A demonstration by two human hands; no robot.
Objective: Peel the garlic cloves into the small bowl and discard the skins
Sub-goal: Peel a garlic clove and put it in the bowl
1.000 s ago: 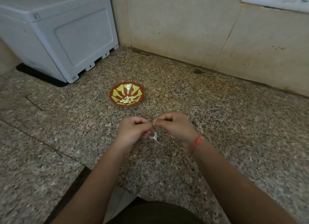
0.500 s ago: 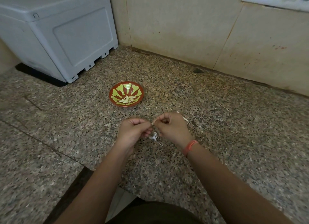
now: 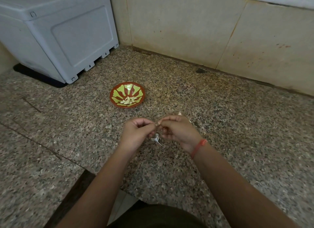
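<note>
**Mid-peel, one clove in hand**

The left hand (image 3: 137,134) and right hand (image 3: 178,130) meet fingertip to fingertip above the tabletop (image 3: 229,134), both pinching a mostly hidden garlic clove (image 3: 158,124). A scrap of skin (image 3: 156,140) shows just below. The small bowl (image 3: 112,98) beyond holds peeled cloves (image 3: 128,100). Next, probably: strip the remaining skin, then reach forward and drop the clove in.

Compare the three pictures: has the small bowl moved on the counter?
No. The bowl sits in the same spot as before, just in front and to the right of the grey box's near corner.
</note>
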